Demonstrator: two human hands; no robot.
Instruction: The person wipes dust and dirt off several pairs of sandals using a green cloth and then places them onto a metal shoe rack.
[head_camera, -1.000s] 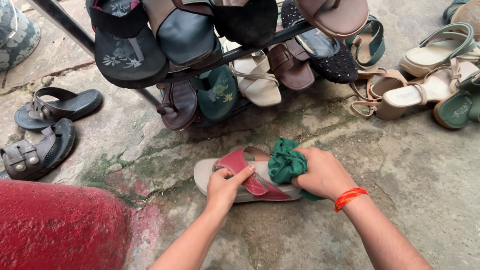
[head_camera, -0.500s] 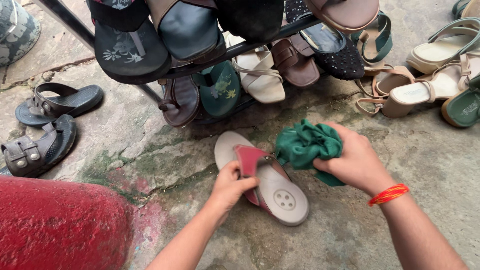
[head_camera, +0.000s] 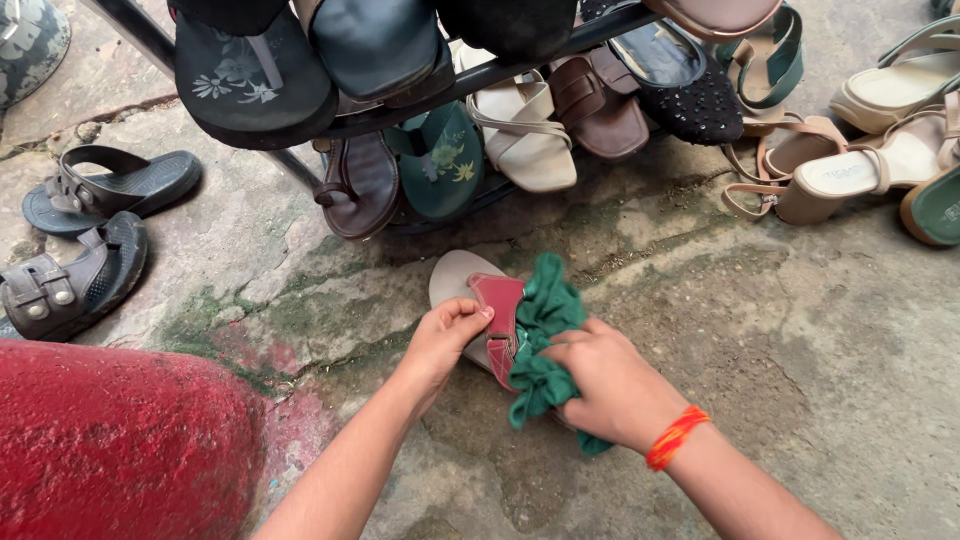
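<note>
light, stiff-soled sandal (head_camera: 478, 300) on the floor below the rack (head_camera: 500, 72), pinched at its red strap by the left hand (head_camera: 450, 335); soft green cloth (head_camera: 540, 345) bunched in the right hand (head_camera: 610, 385) at 3 o'clock, likely best held by the strap.

The head camera looked steeply down, close over the stone floor (head_camera: 800, 330), facing a shoe rack (head_camera: 500, 70) ahead.

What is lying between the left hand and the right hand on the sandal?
In the head view, the sandal's red strap and a bunched green cloth lie between the left hand and the right hand, which grips the cloth.
</note>
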